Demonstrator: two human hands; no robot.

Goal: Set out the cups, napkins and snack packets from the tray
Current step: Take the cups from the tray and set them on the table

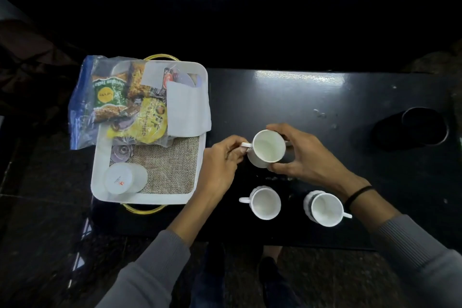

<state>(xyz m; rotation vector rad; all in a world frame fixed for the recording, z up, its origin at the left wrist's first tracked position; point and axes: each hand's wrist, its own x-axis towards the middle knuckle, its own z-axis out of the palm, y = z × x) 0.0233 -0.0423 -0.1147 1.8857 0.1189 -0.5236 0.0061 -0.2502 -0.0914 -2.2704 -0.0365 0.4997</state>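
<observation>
Nearest the body, below both hands, one white cup (266,202) and a second white cup (325,209) are already set upright on the dark tabletop (337,107), the second close by the right wrist. Between the hands a third cup (268,149) is held: its handle is pinched by the left hand (220,165), and its body is cradled by the curled fingers of the right hand (300,155). Whether its base rests on the tabletop cannot be told. The cup-placing step is judged nearly done. Beside the left hand lies the tray (98,152), with an upturned stack of plastic cups (122,179) at its near end. Beyond the left hand, the napkins (187,107) and snack packets (110,97) are still kept in it. Next, the third cup would need to be released and these lifted out.
</observation>
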